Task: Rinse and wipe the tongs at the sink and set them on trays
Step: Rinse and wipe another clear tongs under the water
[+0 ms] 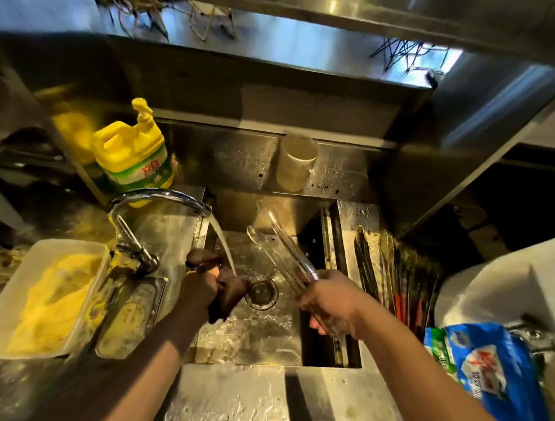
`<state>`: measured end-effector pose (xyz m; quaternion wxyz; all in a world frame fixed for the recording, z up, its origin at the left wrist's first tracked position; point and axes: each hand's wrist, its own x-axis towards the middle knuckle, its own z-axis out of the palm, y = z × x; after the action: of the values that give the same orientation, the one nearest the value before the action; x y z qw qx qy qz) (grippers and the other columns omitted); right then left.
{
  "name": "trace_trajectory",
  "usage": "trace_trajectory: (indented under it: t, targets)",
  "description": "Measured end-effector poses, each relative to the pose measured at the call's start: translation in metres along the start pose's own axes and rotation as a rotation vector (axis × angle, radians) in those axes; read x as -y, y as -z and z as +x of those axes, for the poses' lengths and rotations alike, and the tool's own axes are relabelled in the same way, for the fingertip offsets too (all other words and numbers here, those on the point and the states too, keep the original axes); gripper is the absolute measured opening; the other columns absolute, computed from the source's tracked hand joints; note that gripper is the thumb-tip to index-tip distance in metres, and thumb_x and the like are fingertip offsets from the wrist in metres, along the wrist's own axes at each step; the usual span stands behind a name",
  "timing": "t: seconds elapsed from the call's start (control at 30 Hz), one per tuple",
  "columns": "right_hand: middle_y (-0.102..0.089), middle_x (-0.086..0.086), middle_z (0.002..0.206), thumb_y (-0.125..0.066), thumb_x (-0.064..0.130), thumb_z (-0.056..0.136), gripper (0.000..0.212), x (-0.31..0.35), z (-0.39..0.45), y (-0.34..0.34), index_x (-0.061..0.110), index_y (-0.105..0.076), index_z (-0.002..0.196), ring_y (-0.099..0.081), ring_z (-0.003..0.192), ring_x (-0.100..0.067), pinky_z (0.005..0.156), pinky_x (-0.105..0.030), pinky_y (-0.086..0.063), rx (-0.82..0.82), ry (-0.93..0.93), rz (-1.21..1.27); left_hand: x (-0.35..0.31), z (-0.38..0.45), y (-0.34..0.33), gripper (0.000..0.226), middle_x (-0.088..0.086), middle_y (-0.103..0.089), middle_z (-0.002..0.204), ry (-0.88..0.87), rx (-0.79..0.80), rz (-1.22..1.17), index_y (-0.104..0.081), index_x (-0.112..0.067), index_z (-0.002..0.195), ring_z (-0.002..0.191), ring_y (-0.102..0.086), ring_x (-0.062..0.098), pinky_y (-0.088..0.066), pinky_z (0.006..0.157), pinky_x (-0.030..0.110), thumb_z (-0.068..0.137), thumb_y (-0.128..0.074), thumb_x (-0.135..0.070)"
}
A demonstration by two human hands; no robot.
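Note:
Clear plastic tongs (278, 243) are held over the steel sink (259, 338) by my right hand (328, 302), which grips their handle end; the two arms point up and away from me. My left hand (199, 285) is closed on a dark brown cloth (226, 289) under the stream of water running from the chrome faucet (157, 201). The cloth hangs beside the drain (261, 292). A pile of other tongs (394, 272), dark with red handles, lies on the counter to the right of the sink.
A yellow dish-soap jug (134, 152) stands behind the faucet. A white tub (41, 298) of yellow stuff sits at the left, a small steel tray (131, 318) beside it. A clear cup (294, 165) stands behind the sink. A blue bag (495, 373) lies at the right.

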<state>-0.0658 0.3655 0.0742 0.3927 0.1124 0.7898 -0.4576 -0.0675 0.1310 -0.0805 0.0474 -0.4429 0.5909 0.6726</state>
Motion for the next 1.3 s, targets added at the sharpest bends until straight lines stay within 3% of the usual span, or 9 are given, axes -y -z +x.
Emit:
trace_trajectory:
  t: [0.1, 0.23, 0.3, 0.63, 0.77, 0.9, 1.03, 1.2, 1.3]
  targets:
    - [-0.06, -0.008, 0.064, -0.056, 0.008, 0.09, 0.014, 0.0, -0.005, -0.008, 0.011, -0.061, 0.102, -0.054, 0.044, -0.017, 0.04, -0.027, -0.042, -0.125, 0.069, -0.168, 0.001, -0.015, -0.002, 0.039, 0.023, -0.065, 0.125, 0.023, 0.053, 0.125, -0.062, 0.004, 0.126, 0.114, -0.064, 0.038, -0.053, 0.095, 0.041, 0.098, -0.061, -0.023]
    - [-0.061, 0.004, 0.07, -0.055, 0.015, 0.086, 0.034, -0.005, -0.017, -0.013, 0.023, -0.062, 0.119, -0.058, 0.058, -0.013, 0.052, -0.03, -0.049, -0.254, 0.16, -0.363, -0.01, -0.034, -0.017, 0.029, 0.016, -0.069, 0.108, -0.022, 0.154, 0.115, -0.069, 0.003, 0.116, 0.087, -0.062, 0.024, -0.049, 0.081, 0.015, 0.097, -0.062, -0.018]
    - [-0.06, 0.007, 0.072, -0.055, 0.019, 0.081, 0.043, -0.011, -0.025, -0.01, 0.03, -0.062, 0.122, -0.059, 0.062, -0.011, 0.056, -0.031, -0.052, -0.303, 0.187, -0.38, -0.015, -0.047, -0.025, 0.018, 0.013, -0.072, 0.104, 0.018, 0.271, 0.061, -0.071, -0.009, 0.109, 0.093, -0.069, 0.027, -0.055, 0.094, 0.033, 0.098, -0.061, -0.019]
    - [-0.065, 0.012, 0.073, -0.058, 0.018, 0.076, 0.048, -0.088, -0.087, 0.056, 0.04, -0.06, 0.119, -0.061, 0.066, -0.005, 0.054, -0.022, -0.047, -0.605, 0.184, -0.393, -0.019, -0.13, -0.112, 0.008, 0.006, -0.076, 0.089, -0.076, 0.541, 0.06, -0.069, -0.017, 0.096, 0.069, -0.073, 0.021, -0.058, 0.058, 0.03, 0.098, -0.062, -0.014]
    - [-0.061, 0.014, 0.069, -0.055, 0.039, 0.077, 0.04, -0.126, -0.137, 0.084, 0.051, -0.05, 0.114, -0.057, 0.072, -0.012, 0.061, -0.032, -0.045, -0.739, 0.227, -0.374, -0.003, -0.18, -0.161, 0.007, 0.015, -0.071, 0.107, -0.132, 0.643, 0.145, -0.067, -0.017, 0.099, 0.084, -0.069, 0.027, -0.056, 0.076, 0.035, 0.098, -0.06, -0.015]
    - [-0.065, 0.005, 0.079, -0.053, 0.017, 0.076, 0.049, -0.176, -0.191, 0.111, 0.042, -0.053, 0.118, -0.06, 0.077, -0.021, 0.068, -0.042, -0.053, -0.822, 0.199, -0.354, 0.023, -0.246, -0.209, 0.005, 0.013, -0.073, 0.098, -0.147, 0.766, 0.219, -0.068, -0.016, 0.098, 0.092, -0.071, 0.031, -0.056, 0.092, 0.049, 0.095, -0.064, -0.017]
    - [-0.072, 0.002, 0.096, -0.056, 0.014, 0.074, 0.068, -0.229, -0.243, 0.134, 0.051, -0.049, 0.132, -0.064, 0.083, -0.02, 0.069, -0.036, -0.052, -0.876, 0.224, -0.295, 0.054, -0.31, -0.25, 0.009, 0.013, -0.076, 0.09, -0.167, 0.89, 0.291, -0.069, -0.013, 0.088, 0.072, -0.074, 0.025, -0.061, 0.071, 0.038, 0.095, -0.063, -0.013]
    - [-0.073, 0.007, 0.101, -0.059, 0.016, 0.077, 0.07, -0.294, -0.303, 0.153, 0.059, -0.038, 0.129, -0.064, 0.084, -0.012, 0.074, -0.036, -0.054, -0.995, 0.23, -0.216, 0.098, -0.389, -0.289, 0.023, 0.018, -0.076, 0.106, -0.157, 1.049, 0.392, -0.07, -0.01, 0.115, 0.096, -0.074, 0.038, -0.059, 0.085, 0.057, 0.095, -0.065, -0.02]
    - [-0.069, 0.014, 0.087, -0.059, 0.025, 0.078, 0.057, -0.342, -0.345, 0.165, 0.051, -0.045, 0.127, -0.061, 0.079, -0.002, 0.063, -0.02, -0.049, -1.118, 0.163, -0.069, 0.14, -0.445, -0.32, 0.011, 0.003, -0.081, 0.084, -0.188, 1.147, 0.447, -0.072, -0.017, 0.103, 0.076, -0.078, 0.023, -0.062, 0.059, 0.032, 0.096, -0.063, -0.018]
